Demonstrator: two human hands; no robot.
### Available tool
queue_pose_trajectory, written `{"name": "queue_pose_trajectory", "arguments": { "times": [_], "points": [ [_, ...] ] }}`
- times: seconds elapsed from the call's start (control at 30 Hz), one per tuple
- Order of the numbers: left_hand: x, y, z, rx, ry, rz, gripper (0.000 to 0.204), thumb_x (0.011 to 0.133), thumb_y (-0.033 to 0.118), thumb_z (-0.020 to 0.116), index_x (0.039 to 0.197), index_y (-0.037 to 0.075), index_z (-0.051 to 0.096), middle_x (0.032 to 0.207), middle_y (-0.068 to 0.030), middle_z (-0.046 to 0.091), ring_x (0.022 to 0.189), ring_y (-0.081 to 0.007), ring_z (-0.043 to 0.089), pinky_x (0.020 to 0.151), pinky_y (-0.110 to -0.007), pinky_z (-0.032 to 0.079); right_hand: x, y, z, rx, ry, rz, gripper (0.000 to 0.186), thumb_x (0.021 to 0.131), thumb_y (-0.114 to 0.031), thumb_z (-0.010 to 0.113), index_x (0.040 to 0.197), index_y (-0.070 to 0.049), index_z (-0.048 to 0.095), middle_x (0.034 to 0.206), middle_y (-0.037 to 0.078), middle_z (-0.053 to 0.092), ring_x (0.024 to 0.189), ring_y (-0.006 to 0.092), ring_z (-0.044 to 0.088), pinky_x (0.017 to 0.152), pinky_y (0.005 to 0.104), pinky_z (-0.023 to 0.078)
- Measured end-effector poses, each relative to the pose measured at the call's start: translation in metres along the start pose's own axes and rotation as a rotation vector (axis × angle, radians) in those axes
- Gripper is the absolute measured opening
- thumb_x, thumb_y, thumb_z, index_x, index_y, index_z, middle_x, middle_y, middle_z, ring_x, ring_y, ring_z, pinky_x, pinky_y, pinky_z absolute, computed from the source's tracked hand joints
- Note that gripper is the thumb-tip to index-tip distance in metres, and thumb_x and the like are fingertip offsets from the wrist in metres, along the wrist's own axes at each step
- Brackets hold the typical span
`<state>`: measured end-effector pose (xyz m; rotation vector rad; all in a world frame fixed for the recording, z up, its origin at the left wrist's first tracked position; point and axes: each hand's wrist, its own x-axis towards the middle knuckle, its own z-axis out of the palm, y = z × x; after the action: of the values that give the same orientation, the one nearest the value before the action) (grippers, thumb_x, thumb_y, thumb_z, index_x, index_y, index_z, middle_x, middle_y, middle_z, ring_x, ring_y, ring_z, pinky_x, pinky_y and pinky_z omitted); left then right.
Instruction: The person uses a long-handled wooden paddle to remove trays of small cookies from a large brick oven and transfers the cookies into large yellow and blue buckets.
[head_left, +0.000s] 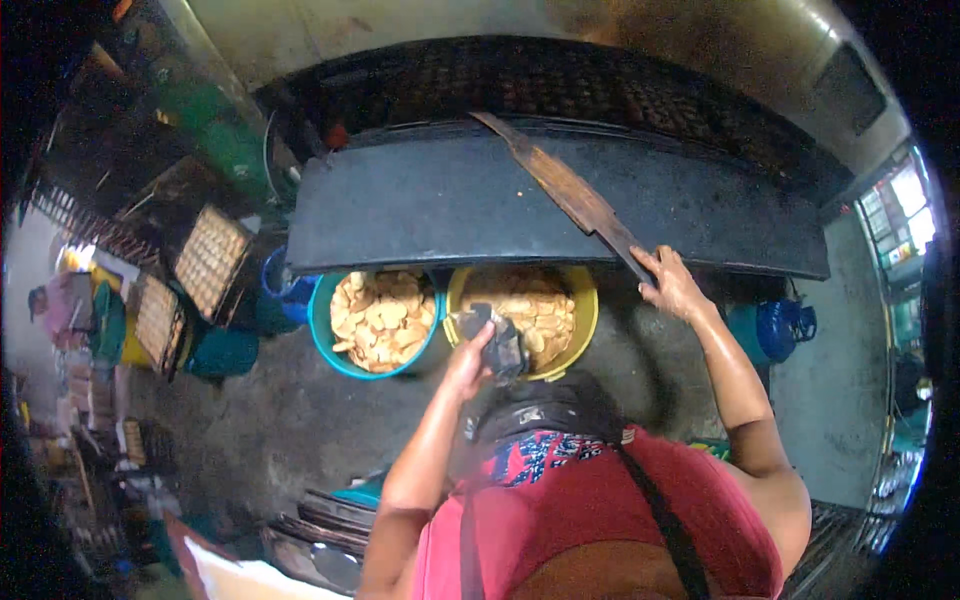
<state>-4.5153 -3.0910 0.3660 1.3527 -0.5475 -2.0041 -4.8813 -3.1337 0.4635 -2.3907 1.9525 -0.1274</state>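
My right hand is closed around the narrow handle of a long, worn wooden paddle. Its blade slants up and left across a dark metal table, its tip reaching the table's far edge. In front of my waist, my left hand grips a folded dark cloth. Below that cloth stands a yellow tub of flat, pale-brown biscuits, partly covered by it. A turquoise tub beside it, to the left, is heaped with similar biscuits.
Beyond the table is a dark oven-like opening with rows of small pieces inside. At left, trays of round pieces sit tilted on racks. A blue container stands at right. Another person is at the far left. Stacked dark trays lie behind me.
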Motion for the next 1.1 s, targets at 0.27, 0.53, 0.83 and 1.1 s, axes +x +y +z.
{"name": "queue_pose_trajectory", "arguments": {
  "times": [0.27, 0.53, 0.83, 1.1],
  "points": [
    [0.007, 0.026, -0.110, 0.074, 0.086, -0.030, 0.057, 0.087, 0.049, 0.058, 0.128, 0.010, 0.056, 0.136, -0.0102, 0.048, 0.069, -0.0133, 0.051, 0.053, -0.031, 0.039, 0.031, -0.129, -0.056, 0.243, -0.137, -0.115, 0.066, 0.068, -0.012, 0.060, 0.134, -0.012, 0.051, 0.096, 0.015, 0.044, 0.092, 0.0302, 0.050, 0.087, 0.0378, 0.043],
    [-0.020, 0.042, -0.143, -0.139, 0.198, 0.014, 0.049, 0.087, 0.046, 0.060, 0.116, 0.006, 0.058, 0.101, -0.0047, 0.066, 0.053, -0.0116, 0.057, 0.042, -0.022, 0.040, 0.097, -0.188, -0.063, 0.238, -0.105, -0.008, 0.059, 0.077, -0.023, 0.060, 0.134, -0.012, 0.051, 0.094, 0.015, 0.045, 0.088, 0.0302, 0.051, 0.084, 0.0378, 0.045],
    [0.015, 0.060, -0.274, -0.324, 0.045, -0.096, 0.039, 0.090, 0.041, 0.059, 0.113, 0.009, 0.059, 0.102, -0.0047, 0.066, 0.081, -0.0156, 0.066, 0.063, -0.029, 0.053, 0.174, -0.370, 0.046, 0.270, 0.063, 0.260, 0.054, 0.089, -0.033, 0.052, 0.138, -0.011, 0.043, 0.117, 0.026, 0.044, 0.110, 0.0415, 0.045, 0.089, 0.0491, 0.045],
    [-0.030, 0.119, -0.357, -0.353, 0.014, -0.078, 0.044, 0.093, 0.041, 0.055, 0.122, 0.009, 0.054, 0.115, -0.0070, 0.063, 0.103, -0.0209, 0.061, 0.089, -0.037, 0.049, 0.356, -0.399, 0.082, 0.038, 0.263, 0.327, 0.046, 0.088, -0.033, 0.052, 0.129, -0.011, 0.050, 0.113, 0.023, 0.047, 0.105, 0.0387, 0.048, 0.084, 0.0503, 0.047]
  ]
}}
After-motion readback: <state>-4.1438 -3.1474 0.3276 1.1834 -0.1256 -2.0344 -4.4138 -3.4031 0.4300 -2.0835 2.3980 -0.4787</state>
